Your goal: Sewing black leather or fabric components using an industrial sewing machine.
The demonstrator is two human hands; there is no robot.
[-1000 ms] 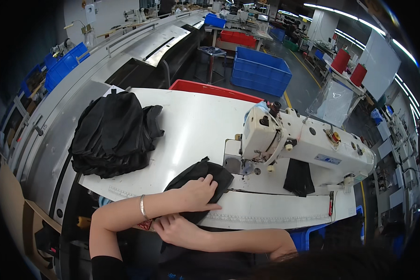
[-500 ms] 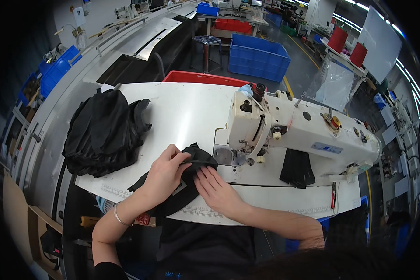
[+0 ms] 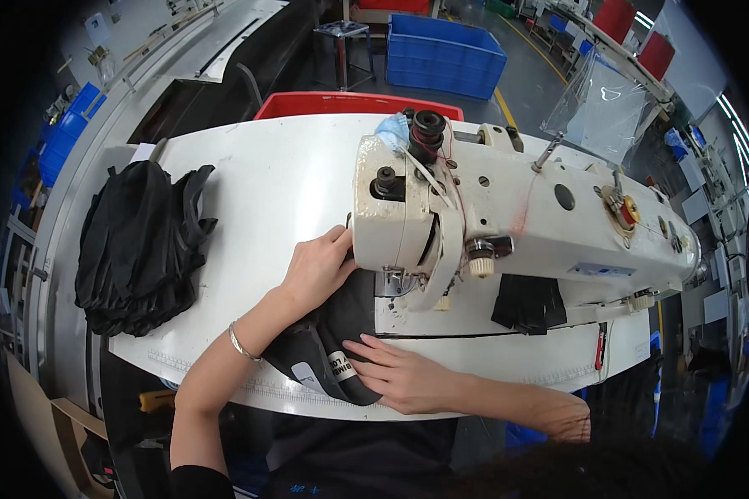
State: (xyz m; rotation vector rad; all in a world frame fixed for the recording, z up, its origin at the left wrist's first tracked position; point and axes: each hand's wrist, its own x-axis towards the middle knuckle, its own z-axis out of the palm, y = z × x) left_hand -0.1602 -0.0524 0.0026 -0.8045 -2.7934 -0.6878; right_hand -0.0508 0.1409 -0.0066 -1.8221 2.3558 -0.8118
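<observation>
A black cloth piece [image 3: 356,309] is laid on the white surface [image 3: 266,183], from beside the head of the sewing machine [image 3: 516,212] down to near the middle of the front edge. Its upper part is reached by the left hand [image 3: 314,268], whose fingers are bent, their tips partly hidden by the machine; whether the cloth is pinched cannot be told. Its lower part is touched by the right hand [image 3: 404,378], with fingers stretched out nearly flat beside a white label [image 3: 342,366]. A pile of black cloth [image 3: 137,249] is stacked at the left edge of the surface. Black strips [image 3: 528,305], toward the right edge, are partly covered by the machine's arm. Beyond the back edge, a red crate [image 3: 349,104] is seen
</observation>
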